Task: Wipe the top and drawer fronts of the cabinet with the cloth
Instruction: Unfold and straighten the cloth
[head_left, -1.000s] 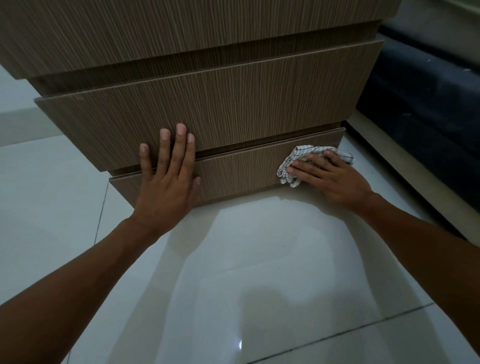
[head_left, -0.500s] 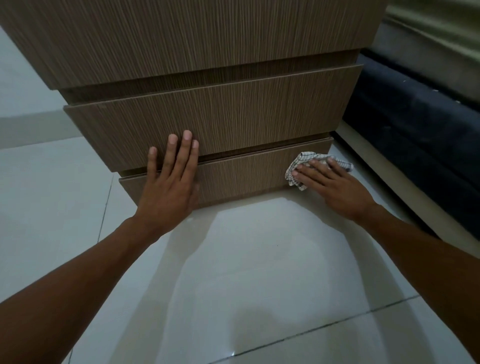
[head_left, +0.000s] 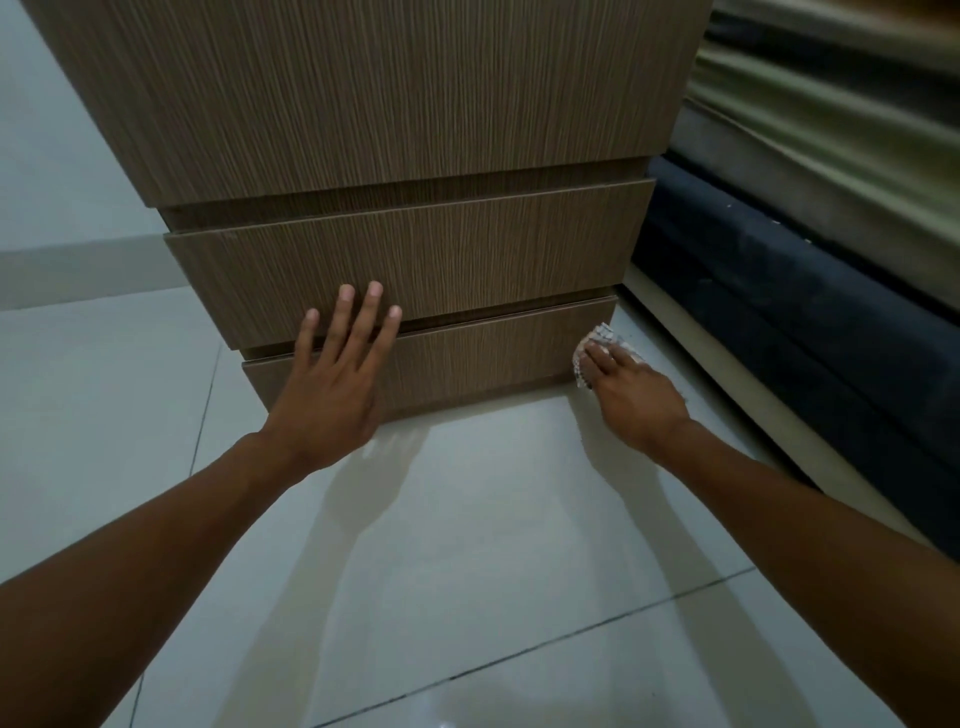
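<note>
A brown wood-grain cabinet (head_left: 395, 104) with three stacked drawer fronts fills the upper view; its top is out of sight. My left hand (head_left: 332, 384) lies flat with straight, spread fingers across the seam between the middle drawer front (head_left: 467, 254) and the bottom drawer front (head_left: 483, 353). At the bottom drawer's right end, my right hand (head_left: 631, 395) presses a small white checked cloth (head_left: 605, 335) against the front with straight fingers. Most of the cloth is hidden under that hand.
Glossy pale floor tiles (head_left: 467, 545) spread below the cabinet. A dark blue upholstered piece (head_left: 779, 312) with green-grey fabric above it stands close to the cabinet's right side, with a pale ledge along its foot.
My right hand has slid the cloth rightward along the bottom drawer front to its right end. The view has tilted up and pulled back. My left hand stays flat in place.
</note>
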